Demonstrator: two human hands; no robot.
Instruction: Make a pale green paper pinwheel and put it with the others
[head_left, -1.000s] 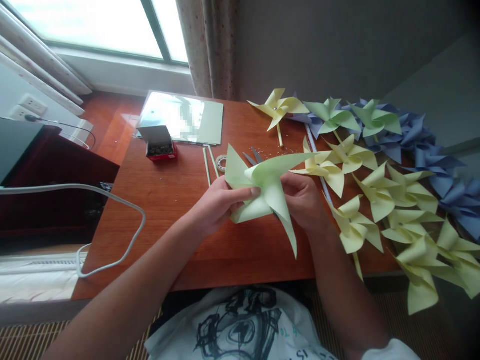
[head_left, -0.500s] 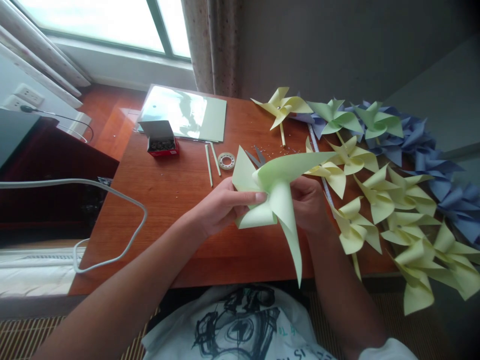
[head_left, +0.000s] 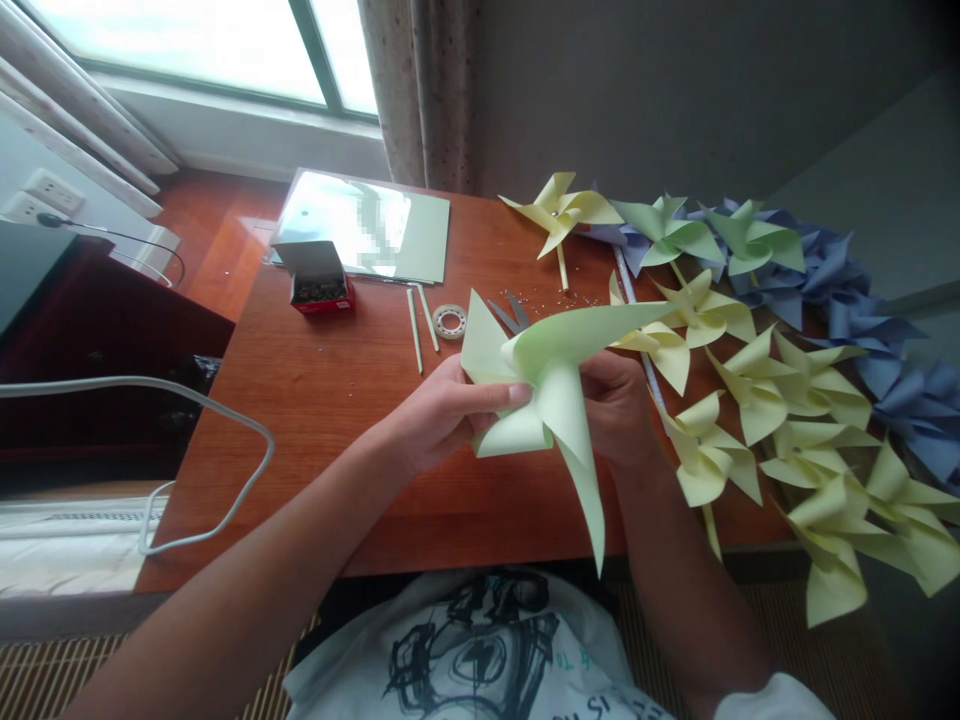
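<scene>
Both hands hold a light green paper pinwheel (head_left: 555, 385) above the wooden table (head_left: 330, 400). My left hand (head_left: 442, 415) pinches its folded centre from the left, thumb on top. Behind the paper on the right, my right hand (head_left: 619, 405) grips it, partly hidden by a blade. Two blades stick out, one to the upper right and one down over the table's front edge.
Finished yellow pinwheels (head_left: 757, 400), green ones (head_left: 667, 235) and blue ones (head_left: 870, 320) cover the table's right side. A red box of pins (head_left: 319, 280), a paper stack (head_left: 367, 225), thin sticks (head_left: 420, 325), a tape roll (head_left: 450, 322) and scissors (head_left: 510, 312) lie behind. A white cable (head_left: 187, 400) loops at left.
The pinwheel's lower blade has swung further down over the table edge since a second ago. Both hands stay almost where they were; the view shifted slightly.
</scene>
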